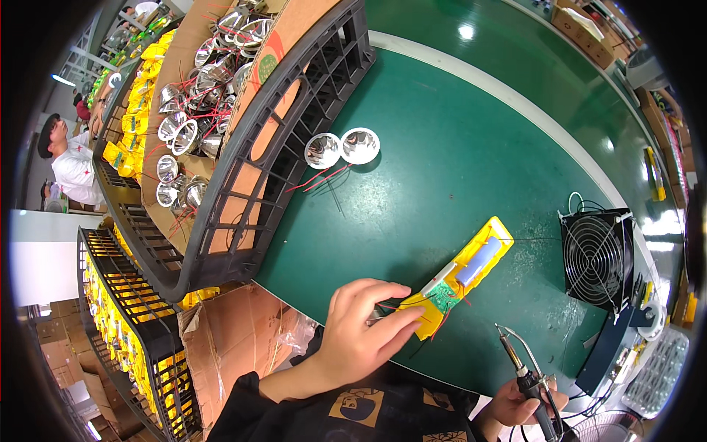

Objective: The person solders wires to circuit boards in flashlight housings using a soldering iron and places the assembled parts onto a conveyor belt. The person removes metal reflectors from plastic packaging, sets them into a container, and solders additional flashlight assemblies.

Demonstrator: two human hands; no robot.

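Near the table's front edge lies a yellow plastic housing (492, 255) with a blue cylindrical battery cell (479, 261) and a green circuit board (443, 296) inside. Over its near end my left hand (368, 324) is curled, fingertips by the board. Thin red and dark wires pass between those fingers, and a shiny bit shows under them; what they grip is mostly hidden. To the right, my right hand (515, 405) is closed round a soldering iron (526, 379) with a curved metal tube beside its tip. The tip points up, apart from the board.
Two silvery reflector cups (360, 146) with red wires lie on the green table (427, 118). A black crate (243, 199) with a carton of reflectors stands left. At right are a black fan (598, 259) and a dark box (610, 353). Another person (74, 162) sits far left.
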